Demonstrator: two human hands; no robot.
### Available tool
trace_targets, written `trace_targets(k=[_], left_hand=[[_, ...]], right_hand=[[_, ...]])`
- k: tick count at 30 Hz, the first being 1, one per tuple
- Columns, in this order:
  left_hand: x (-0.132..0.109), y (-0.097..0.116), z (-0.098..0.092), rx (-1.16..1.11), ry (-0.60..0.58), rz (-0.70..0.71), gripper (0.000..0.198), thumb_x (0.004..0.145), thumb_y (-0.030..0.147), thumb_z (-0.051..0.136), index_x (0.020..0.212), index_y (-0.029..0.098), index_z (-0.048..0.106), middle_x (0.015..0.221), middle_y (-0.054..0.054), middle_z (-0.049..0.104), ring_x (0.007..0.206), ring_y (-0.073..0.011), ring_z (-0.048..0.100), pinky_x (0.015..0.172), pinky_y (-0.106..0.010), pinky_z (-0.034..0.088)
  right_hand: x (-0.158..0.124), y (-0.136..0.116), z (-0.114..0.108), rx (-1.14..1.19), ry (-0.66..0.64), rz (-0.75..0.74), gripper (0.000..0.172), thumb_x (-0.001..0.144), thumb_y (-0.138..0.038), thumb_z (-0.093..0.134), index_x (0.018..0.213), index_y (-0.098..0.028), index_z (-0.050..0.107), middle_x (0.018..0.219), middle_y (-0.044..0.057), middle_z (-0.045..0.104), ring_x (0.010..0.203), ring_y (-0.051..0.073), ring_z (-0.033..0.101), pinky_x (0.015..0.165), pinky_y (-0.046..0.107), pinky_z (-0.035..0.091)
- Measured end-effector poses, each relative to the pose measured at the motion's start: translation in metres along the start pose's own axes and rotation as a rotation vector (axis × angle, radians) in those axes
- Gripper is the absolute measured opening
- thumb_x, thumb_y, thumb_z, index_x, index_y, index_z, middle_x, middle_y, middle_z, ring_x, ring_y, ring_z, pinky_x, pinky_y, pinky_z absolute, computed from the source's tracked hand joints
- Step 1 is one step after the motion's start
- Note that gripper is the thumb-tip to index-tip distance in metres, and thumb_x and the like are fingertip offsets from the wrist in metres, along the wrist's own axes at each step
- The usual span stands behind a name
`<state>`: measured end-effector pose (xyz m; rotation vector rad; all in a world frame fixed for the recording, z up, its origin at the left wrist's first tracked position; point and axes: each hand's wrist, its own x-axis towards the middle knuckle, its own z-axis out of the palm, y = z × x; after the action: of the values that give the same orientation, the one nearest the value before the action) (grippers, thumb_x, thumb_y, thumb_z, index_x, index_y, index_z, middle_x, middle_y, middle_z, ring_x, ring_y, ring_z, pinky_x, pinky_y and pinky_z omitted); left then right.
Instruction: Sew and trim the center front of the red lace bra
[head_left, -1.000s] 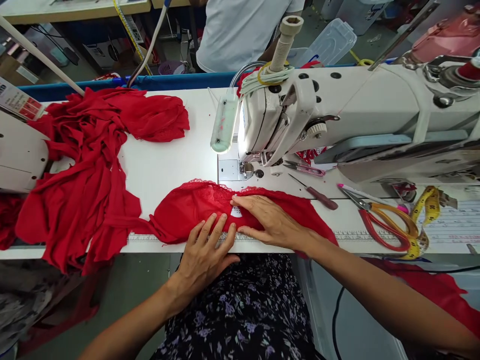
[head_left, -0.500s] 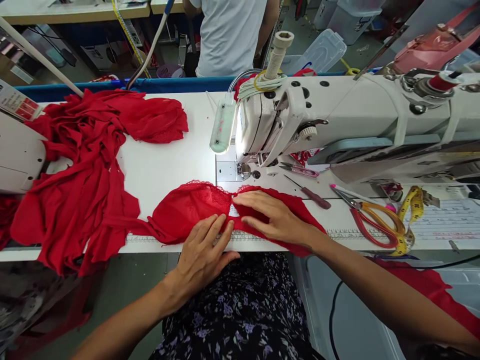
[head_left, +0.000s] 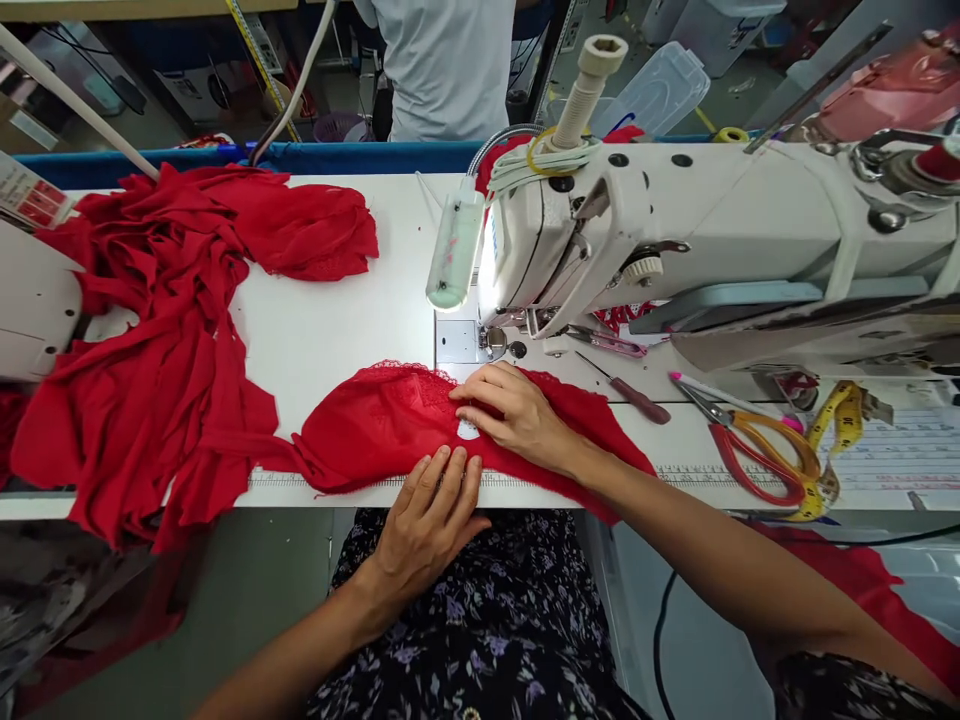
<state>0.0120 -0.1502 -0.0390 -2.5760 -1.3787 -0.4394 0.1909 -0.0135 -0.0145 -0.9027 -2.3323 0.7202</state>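
Observation:
A red lace garment piece (head_left: 367,425) lies on the white sewing table (head_left: 330,330) near its front edge, with a small white label at its middle. My left hand (head_left: 427,515) rests flat on the garment's near edge, fingers together and stretched out. My right hand (head_left: 514,410) lies on the garment just right of the label, its fingers curled and pinching the fabric there. Both hands sit just in front of the sewing machine (head_left: 675,240) and its needle plate (head_left: 487,342).
A heap of red fabric (head_left: 165,330) covers the table's left side. Right of my hands lie a seam ripper (head_left: 634,392), snips (head_left: 607,340), orange-handled scissors (head_left: 757,440) and a yellow tape measure (head_left: 840,430). A person in a white shirt (head_left: 442,60) stands beyond the table.
My right hand has slid back toward the machine and its fingers have curled onto the fabric by the label. My left hand has shifted slightly right along the garment's near edge.

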Motion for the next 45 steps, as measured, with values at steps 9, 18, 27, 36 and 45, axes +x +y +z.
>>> trace_targets(k=[9, 18, 27, 36, 45], left_hand=[[0.004, -0.004, -0.004, -0.039, -0.012, -0.053, 0.053, 0.095, 0.046, 0.059, 0.142, 0.021, 0.053, 0.146, -0.012, 0.054, 0.132, -0.0296, 0.053, 0.111, -0.045, 0.042], [0.006, 0.000, 0.000, 0.029, 0.113, -0.054, 0.054, 0.093, 0.044, 0.062, 0.138, 0.015, 0.056, 0.135, -0.018, 0.063, 0.125, -0.0279, 0.060, 0.110, -0.042, 0.044], [0.012, 0.000, -0.016, -0.093, 0.105, -0.065, 0.058, 0.091, 0.050, 0.062, 0.136, 0.015, 0.057, 0.131, -0.021, 0.062, 0.119, -0.0335, 0.062, 0.102, -0.048, 0.052], [0.059, -0.057, -0.022, -0.493, 0.036, 0.047, 0.026, 0.100, 0.011, 0.039, 0.117, 0.014, 0.059, 0.120, -0.012, 0.066, 0.114, -0.0193, 0.061, 0.098, -0.035, 0.055], [0.057, -0.071, 0.006, -0.294, -0.184, -0.030, 0.070, 0.100, 0.052, 0.043, 0.155, 0.013, 0.023, 0.157, -0.015, 0.040, 0.148, -0.0270, 0.032, 0.124, -0.055, 0.019]], right_hand=[[0.003, -0.005, 0.004, -0.032, 0.013, 0.036, 0.019, 0.093, -0.032, 0.064, 0.107, -0.021, 0.065, 0.100, 0.005, 0.065, 0.094, 0.021, 0.054, 0.087, 0.039, 0.044], [0.008, -0.006, 0.004, -0.012, -0.001, 0.120, 0.011, 0.091, -0.031, 0.067, 0.099, -0.022, 0.065, 0.091, 0.001, 0.064, 0.089, 0.019, 0.053, 0.083, 0.035, 0.040], [0.009, -0.008, 0.000, 0.014, 0.003, 0.079, 0.012, 0.095, -0.028, 0.060, 0.103, -0.022, 0.067, 0.095, 0.003, 0.067, 0.092, 0.020, 0.057, 0.087, 0.038, 0.044], [-0.039, -0.026, -0.009, -0.004, 0.102, -0.006, 0.039, 0.101, -0.025, 0.046, 0.139, -0.028, 0.051, 0.128, 0.006, 0.065, 0.120, 0.020, 0.060, 0.102, 0.044, 0.052], [-0.050, 0.003, -0.015, -0.237, -0.113, 0.037, 0.078, 0.095, -0.051, 0.056, 0.159, -0.028, 0.017, 0.158, 0.008, 0.038, 0.148, 0.026, 0.031, 0.120, 0.050, 0.036]])
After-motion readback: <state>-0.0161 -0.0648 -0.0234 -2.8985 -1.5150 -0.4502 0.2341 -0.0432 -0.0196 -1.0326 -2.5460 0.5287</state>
